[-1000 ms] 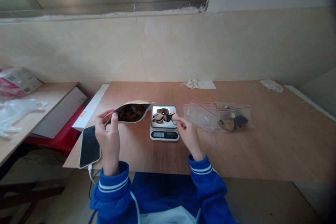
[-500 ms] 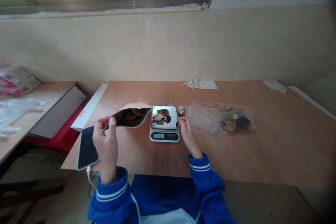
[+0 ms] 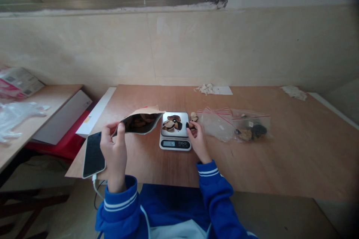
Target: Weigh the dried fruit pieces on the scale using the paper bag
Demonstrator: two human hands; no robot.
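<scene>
At scale's right edge: right hand back from table, pinching dark piece; left hand keeps pouch clamped open.

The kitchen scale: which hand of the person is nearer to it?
Right. The right hand reaches the kitchen scale's right edge, fingers at the pan. The left hand holds the open paper pouch, off to its left.
</scene>
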